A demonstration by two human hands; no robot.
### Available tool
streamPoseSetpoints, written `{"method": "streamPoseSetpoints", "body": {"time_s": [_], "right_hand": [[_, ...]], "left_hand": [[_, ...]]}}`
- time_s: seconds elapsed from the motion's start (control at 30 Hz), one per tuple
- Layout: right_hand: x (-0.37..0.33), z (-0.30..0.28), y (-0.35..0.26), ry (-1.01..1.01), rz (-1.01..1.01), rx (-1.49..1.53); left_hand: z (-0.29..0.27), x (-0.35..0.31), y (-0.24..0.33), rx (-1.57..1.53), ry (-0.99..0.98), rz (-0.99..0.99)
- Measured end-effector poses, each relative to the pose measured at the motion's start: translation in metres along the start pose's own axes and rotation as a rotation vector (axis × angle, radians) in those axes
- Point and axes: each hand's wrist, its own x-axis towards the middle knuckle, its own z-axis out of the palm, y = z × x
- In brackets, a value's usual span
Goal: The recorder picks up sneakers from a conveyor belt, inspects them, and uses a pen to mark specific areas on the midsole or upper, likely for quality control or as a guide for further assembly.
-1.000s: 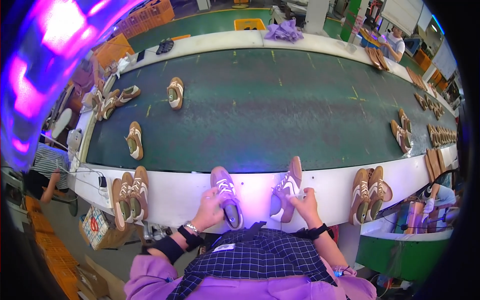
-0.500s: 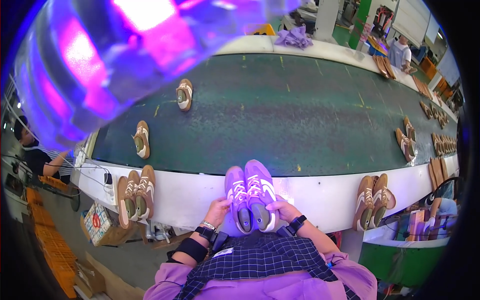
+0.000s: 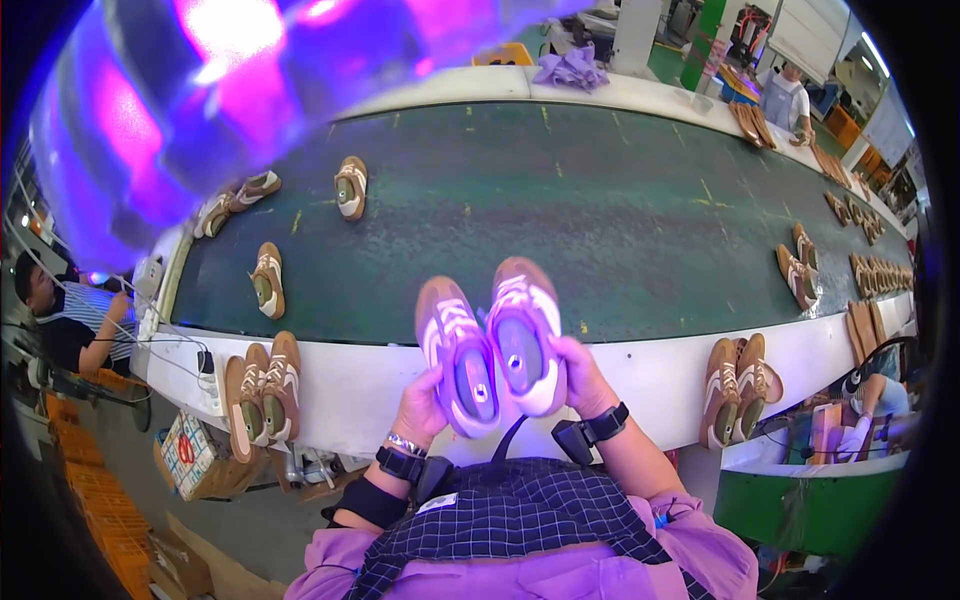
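Observation:
In my left hand (image 3: pixel 422 405) is a brown sneaker (image 3: pixel 444 318) with white laces, gripped at its heel side. My right hand (image 3: pixel 585 378) grips a matching sneaker (image 3: pixel 541 300) by its outer side near the heel. Both shoes are held up over the near edge of the belt, toes pointing away and apart, heels close together. Inside each collar a grey-green insert with a small round hole shows. Purple light tints both shoes. The fingers underneath the shoes are hidden.
A dark green conveyor belt (image 3: pixel 480 230) has white side ledges (image 3: pixel 640 378). Sneakers stand on the left ledge (image 3: pixel 284 385) and the right ledge (image 3: pixel 752 385); single sneakers (image 3: pixel 351 188) ride the belt. A glowing purple lamp housing (image 3: pixel 200 110) fills the upper left. Co-workers (image 3: pixel 90 320) sit around.
Both hands have raised the sneakers away from my body and over the belt edge. The toes have spread apart. More sneakers now show at the belt's left end.

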Motion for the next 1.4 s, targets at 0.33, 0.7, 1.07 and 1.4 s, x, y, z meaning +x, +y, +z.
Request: {"method": "streamPoseSetpoints", "body": {"time_s": [0.33,0.7,1.07,1.4], "right_hand": [[-0.024,0.032,-0.014,0.146,-0.455,0.149],[-0.028,0.029,0.004,0.279,-0.507,0.084],[-0.027,0.025,0.01,0.283,-0.502,0.083],[-0.026,0.025,0.013,0.305,-0.506,0.075]], "left_hand": [[0.065,0.003,0.004,0.057,0.086,0.366],[0.065,0.002,-0.011,0.047,0.211,0.364],[0.064,-0.001,-0.013,0.004,0.178,0.368],[0.063,-0.002,-0.013,0.009,0.166,0.358]]}}
